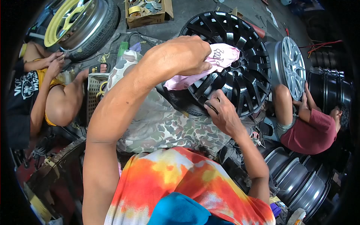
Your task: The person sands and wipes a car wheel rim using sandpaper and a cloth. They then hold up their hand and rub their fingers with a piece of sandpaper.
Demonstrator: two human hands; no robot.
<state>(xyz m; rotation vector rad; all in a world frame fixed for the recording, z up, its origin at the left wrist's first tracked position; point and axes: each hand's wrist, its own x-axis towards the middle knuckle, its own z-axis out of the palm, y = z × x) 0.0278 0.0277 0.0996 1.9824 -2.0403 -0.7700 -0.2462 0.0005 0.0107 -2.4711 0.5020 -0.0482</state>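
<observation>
A glossy black multi-spoke wheel rim (249,77) leans in front of me, above my camouflage-covered lap. My left hand (189,56) is closed on a pink cloth (187,79) with dark writing, which lies over the rim's spokes and hangs down to the left. Lower down, my right hand (222,112) is at the rim's near edge, its fingers bent together around a small dark part there, perhaps the edge itself; I cannot make out exactly what they hold.
At left sits a person (28,86) near a yellow rim with a tyre (88,45). Another person (311,129) at right holds a silver rim (293,67). A cardboard box (150,18) stands at the top. Several rims (296,180) lie at lower right.
</observation>
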